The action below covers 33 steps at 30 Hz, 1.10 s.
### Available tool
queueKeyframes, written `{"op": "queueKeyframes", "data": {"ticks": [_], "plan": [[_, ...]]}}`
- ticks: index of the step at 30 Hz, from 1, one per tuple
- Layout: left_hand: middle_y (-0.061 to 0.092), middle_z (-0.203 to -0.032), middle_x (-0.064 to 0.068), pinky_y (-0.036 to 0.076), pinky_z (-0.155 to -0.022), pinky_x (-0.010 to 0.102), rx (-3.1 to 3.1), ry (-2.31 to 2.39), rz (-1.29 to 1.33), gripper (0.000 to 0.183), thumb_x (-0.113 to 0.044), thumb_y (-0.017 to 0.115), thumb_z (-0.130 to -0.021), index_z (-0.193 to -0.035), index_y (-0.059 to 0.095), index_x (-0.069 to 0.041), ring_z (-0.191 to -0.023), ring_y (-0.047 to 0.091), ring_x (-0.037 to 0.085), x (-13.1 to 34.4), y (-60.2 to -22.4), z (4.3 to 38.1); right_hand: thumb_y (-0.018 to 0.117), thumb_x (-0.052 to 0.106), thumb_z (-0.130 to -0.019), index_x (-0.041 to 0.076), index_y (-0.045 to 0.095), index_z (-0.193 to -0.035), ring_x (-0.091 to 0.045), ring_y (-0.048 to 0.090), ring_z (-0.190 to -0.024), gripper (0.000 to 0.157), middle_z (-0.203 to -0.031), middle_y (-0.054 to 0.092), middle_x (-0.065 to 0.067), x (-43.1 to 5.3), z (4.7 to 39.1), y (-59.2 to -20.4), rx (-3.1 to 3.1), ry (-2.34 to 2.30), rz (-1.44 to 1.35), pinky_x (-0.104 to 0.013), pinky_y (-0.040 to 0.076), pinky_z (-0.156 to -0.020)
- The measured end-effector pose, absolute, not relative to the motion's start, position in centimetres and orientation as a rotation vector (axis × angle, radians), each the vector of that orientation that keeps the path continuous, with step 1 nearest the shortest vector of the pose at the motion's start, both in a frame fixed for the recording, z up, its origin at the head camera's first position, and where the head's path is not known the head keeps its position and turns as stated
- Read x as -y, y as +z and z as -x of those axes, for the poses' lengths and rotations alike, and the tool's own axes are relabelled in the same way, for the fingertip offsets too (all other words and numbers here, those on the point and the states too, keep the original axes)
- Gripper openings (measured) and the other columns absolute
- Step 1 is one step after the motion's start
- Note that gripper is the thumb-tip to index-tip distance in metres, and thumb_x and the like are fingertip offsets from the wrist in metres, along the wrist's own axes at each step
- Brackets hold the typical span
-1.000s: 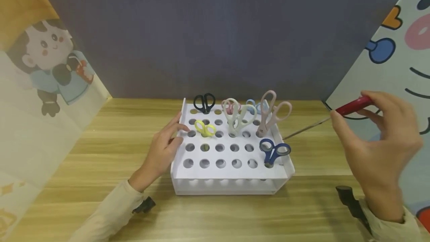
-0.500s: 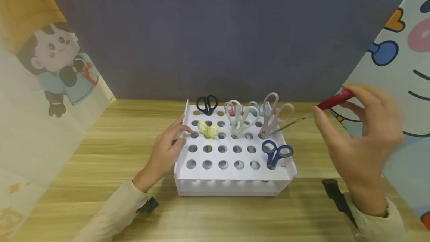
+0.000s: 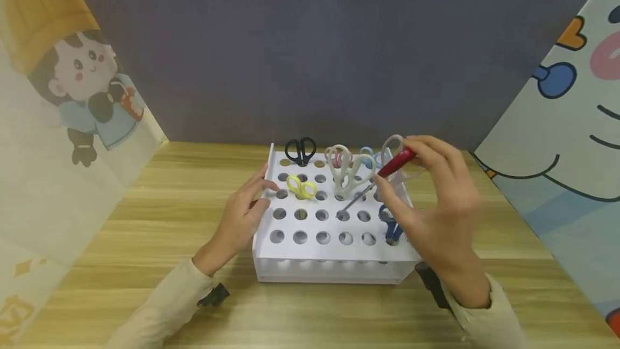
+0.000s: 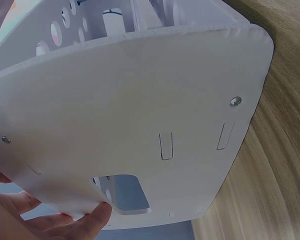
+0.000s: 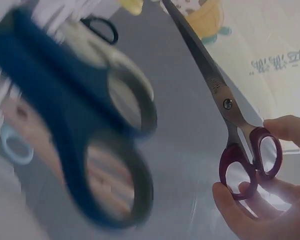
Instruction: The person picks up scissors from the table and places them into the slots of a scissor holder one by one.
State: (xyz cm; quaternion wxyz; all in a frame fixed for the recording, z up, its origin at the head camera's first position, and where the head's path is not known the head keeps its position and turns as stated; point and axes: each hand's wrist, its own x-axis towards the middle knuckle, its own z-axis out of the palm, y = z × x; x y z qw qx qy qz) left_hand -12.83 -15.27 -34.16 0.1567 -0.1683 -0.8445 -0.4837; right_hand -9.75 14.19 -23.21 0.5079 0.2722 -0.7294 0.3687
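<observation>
My right hand [image 3: 443, 214] pinches a pair of scissors [image 3: 397, 162] by its dark red handles. Its closed blades slant down to the left over the white holed rack [image 3: 334, 255]; whether the tip touches a hole I cannot tell. In the right wrist view, fingers and thumb hold the handle loops below the screw [image 5: 228, 104]. My left hand [image 3: 237, 222] grips the rack's left side panel [image 4: 115, 110], near a cutout. Close to my right hand, navy scissors [image 3: 393, 233] stand in a front right hole, partly hidden, with pale pink scissors [image 3: 391, 144] behind.
Pale green scissors [image 3: 344, 176] stand mid-rack, yellow ones [image 3: 301, 187] left of them. Along the back row are black [image 3: 301, 151], pink [image 3: 337, 158] and light blue [image 3: 369, 156] scissors. The rack stands on a wood-grain table [image 3: 203, 176] before a grey wall [image 3: 310, 58].
My right hand has carried the red scissors leftward, from beyond the rack's right side to above its holes. My left hand has stayed on the side panel.
</observation>
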Motion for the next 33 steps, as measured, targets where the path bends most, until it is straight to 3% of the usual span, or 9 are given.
{"op": "queueKeyframes", "data": {"ticks": [14,23,33], "plan": [[0.035,-0.158,0.003,0.059,-0.091,0.031,2.418,-1.346,0.494,0.023,0.001,0.051,-0.090,-0.106,0.068,-0.005,-0.142,0.038,0.028,15.2,-34.2,12.9,0.078,0.015,-0.080,-0.005,0.065,-0.119,-0.031,0.062,-0.106,0.047,-0.118,0.062,-0.023,-9.7,9.6,-24.7,1.802,0.877,-0.945,-0.026,0.052,-0.096],[0.034,-0.158,0.006,0.056,-0.093,0.037,2.413,-1.357,0.493,0.023,0.001,0.052,-0.090,-0.106,0.068,-0.004,-0.142,0.038,0.033,15.3,-34.2,13.1,0.079,0.011,-0.077,-0.004,0.062,-0.122,-0.031,0.058,-0.110,0.050,-0.124,0.057,-0.021,-8.2,10.2,-28.2,1.910,0.808,-1.243,-0.035,0.055,-0.096],[0.032,-0.159,0.003,0.056,-0.092,0.032,2.428,-1.378,0.485,0.022,0.000,0.052,-0.091,-0.107,0.067,-0.003,-0.142,0.038,0.030,15.2,-34.1,13.0,0.078,0.017,-0.078,0.001,0.063,-0.121,-0.030,0.056,-0.119,0.048,-0.126,0.058,-0.016,-7.7,10.2,-31.5,2.000,0.655,-1.300,-0.040,0.049,-0.107]]}}
